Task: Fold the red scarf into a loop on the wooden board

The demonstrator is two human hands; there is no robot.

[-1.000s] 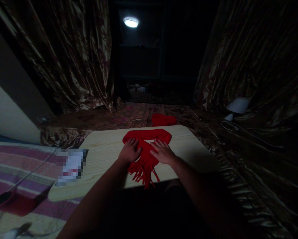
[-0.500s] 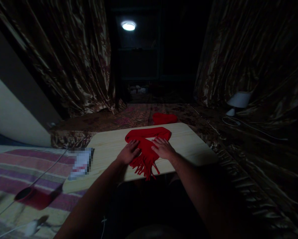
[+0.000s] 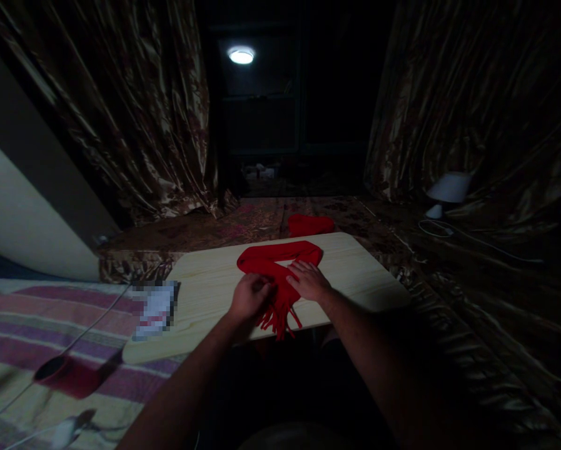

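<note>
A red scarf [image 3: 280, 252] lies looped on the pale wooden board [image 3: 205, 275], its fringed ends toward the near edge. My left hand [image 3: 251, 295] is at the scarf's left side, its fingers closed in a pinch on the cloth near the fringe. My right hand [image 3: 308, 279] rests flat on the right part of the scarf, fingers spread.
Another red cloth item [image 3: 311, 224] lies just beyond the board's far edge. A blurred white packet [image 3: 156, 312] is on the board's left side. A red container [image 3: 69, 376] stands on the striped bedding at left. A small lamp [image 3: 450, 187] stands at right.
My left hand has gone from lying spread on the scarf to closed fingers, a little nearer and to the right. The right hand stays in place.
</note>
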